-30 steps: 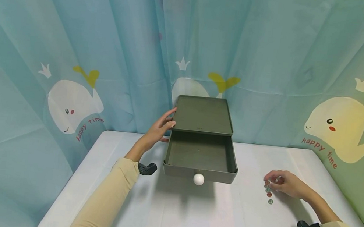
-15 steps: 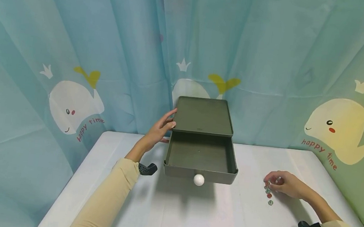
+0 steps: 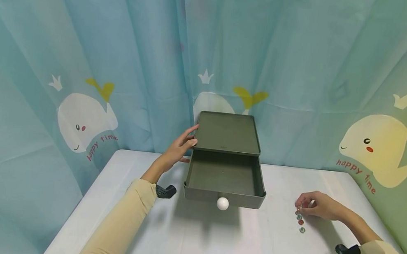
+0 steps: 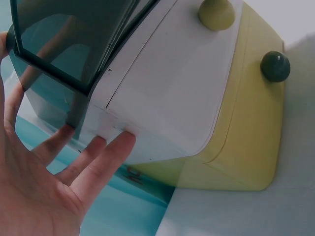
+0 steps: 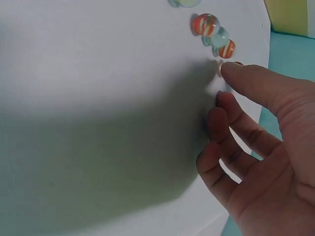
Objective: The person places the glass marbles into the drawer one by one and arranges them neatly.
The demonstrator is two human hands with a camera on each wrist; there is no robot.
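A small cabinet of stacked drawers (image 3: 229, 134) stands at the back middle; its dark green top drawer (image 3: 222, 174) is pulled out, with a white knob (image 3: 222, 204) in front. My left hand (image 3: 176, 149) rests its spread fingers against the cabinet's left side; in the left wrist view the fingertips touch the white tier (image 4: 167, 93) and the green one above. On the right, my right hand (image 3: 322, 205) bends its fingers over a short row of glass marbles (image 3: 301, 222). Its thumb touches or covers a marble in the right wrist view, hiding whether it is pinched.
The white table (image 3: 262, 241) reaches back to a blue-green curtain (image 3: 306, 71) with whale prints. Lower down the cabinet is a yellow drawer (image 4: 236, 147) with a dark green knob (image 4: 275, 67). One marble (image 3: 302, 230) lies a little apart from the row.
The whole scene sits slightly lower in the head view. Both hands hold their places, and the marbles and the pulled-out drawer look the same.
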